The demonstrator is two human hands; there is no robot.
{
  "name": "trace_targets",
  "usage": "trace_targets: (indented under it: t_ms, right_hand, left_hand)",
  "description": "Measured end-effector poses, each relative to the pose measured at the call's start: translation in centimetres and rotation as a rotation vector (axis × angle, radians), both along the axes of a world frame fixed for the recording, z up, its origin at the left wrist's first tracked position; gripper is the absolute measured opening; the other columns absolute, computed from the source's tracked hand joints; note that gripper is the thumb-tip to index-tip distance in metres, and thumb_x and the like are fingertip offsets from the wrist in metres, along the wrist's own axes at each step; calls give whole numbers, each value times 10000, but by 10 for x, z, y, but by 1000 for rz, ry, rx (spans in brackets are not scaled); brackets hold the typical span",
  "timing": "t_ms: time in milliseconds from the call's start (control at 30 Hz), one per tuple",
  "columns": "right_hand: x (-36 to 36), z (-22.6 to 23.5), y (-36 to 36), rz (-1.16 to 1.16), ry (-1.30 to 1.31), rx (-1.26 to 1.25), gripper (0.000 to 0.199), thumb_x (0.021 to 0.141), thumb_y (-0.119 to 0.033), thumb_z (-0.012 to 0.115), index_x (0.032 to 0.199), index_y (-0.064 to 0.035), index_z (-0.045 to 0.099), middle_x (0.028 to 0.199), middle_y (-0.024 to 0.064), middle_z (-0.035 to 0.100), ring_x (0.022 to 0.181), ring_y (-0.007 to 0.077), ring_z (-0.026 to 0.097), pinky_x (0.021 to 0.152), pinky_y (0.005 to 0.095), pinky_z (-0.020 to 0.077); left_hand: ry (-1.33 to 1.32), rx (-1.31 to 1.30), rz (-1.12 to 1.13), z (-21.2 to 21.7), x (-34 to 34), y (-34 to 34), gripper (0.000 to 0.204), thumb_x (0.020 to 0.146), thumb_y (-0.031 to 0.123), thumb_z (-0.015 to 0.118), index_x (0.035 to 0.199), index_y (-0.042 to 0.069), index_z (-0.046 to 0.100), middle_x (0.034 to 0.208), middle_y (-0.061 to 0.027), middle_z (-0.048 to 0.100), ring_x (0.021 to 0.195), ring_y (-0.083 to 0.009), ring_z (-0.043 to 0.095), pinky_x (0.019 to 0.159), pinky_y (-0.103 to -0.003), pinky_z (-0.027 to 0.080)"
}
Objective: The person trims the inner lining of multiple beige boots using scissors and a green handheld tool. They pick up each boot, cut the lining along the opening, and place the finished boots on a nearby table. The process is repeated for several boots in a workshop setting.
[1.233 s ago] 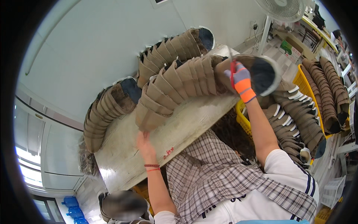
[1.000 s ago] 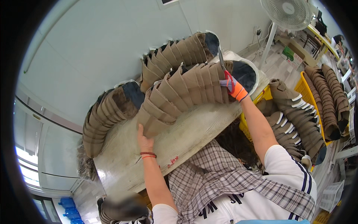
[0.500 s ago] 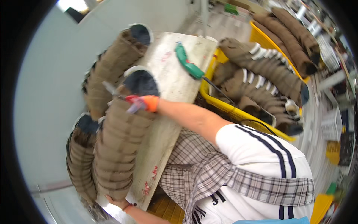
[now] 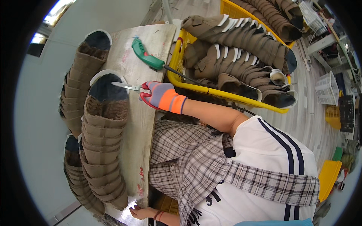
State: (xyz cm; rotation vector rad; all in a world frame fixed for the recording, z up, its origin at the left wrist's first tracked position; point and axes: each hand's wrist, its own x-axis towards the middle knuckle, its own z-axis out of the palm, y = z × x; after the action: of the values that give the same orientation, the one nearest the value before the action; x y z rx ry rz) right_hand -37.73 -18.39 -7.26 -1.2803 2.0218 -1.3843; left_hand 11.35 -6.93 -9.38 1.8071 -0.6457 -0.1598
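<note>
My right hand (image 4: 162,96), in a grey and orange glove, is closed around scissors (image 4: 130,87) with red handles. Their metal blades reach over the dark blue insole at the top end of a long stack of nested brown shoe uppers (image 4: 103,139). The pieces show a fuzzy lining and a white rim at the end. Bare and loosely open, my left hand (image 4: 139,213) rests near the lower end of this stack, beside a bright glare on the board. It appears to hold nothing.
Two similar stacks, an upper one (image 4: 85,71) and a lower one (image 4: 81,180), lie along the wall side of the worn board (image 4: 139,124). A green corded hand tool (image 4: 147,56) sits on it. A yellow basket (image 4: 233,100) full of brown shoes stands alongside.
My right hand has drawn back from over the stack to its right side, scissors still held. My left hand has come away from the stack's lower end. The whole view has shifted.
</note>
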Motion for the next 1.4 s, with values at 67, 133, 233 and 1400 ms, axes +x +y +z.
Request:
trace_targets:
  t_ms: [67,133,233,1400]
  right_hand:
    - [-11,31,7,-41,256,156,384,778,-397,574,989,-78,607,940,125,640,877,271,615,746,368,491]
    - [-37,15,-11,-13,411,96,374,783,-403,553,982,-96,629,889,121,652,859,277,621,737,371,491]
    - [-60,38,-6,-138,255,135,368,783,-416,550,958,-103,631,873,104,657,826,296,622,732,377,487]
    - [-231,161,201,-286,898,-264,182,745,-46,619,913,-38,550,740,81,564,673,183,560,596,280,462]
  left_hand:
    - [23,-59,-61,-4,-13,0,264,873,134,485,1077,6,593,932,-164,614,809,-254,597,671,-337,499]
    - [-93,25,-131,7,-28,-1,254,881,125,471,1071,8,592,917,-160,616,795,-243,598,687,-315,494]
    - [-164,47,-226,18,-65,2,256,893,117,441,1065,-23,569,1007,-146,586,792,-238,593,724,-313,494]
    - [32,-299,-750,67,-146,-3,189,852,-33,493,1017,-20,584,1046,-99,548,925,-167,533,849,-275,420]
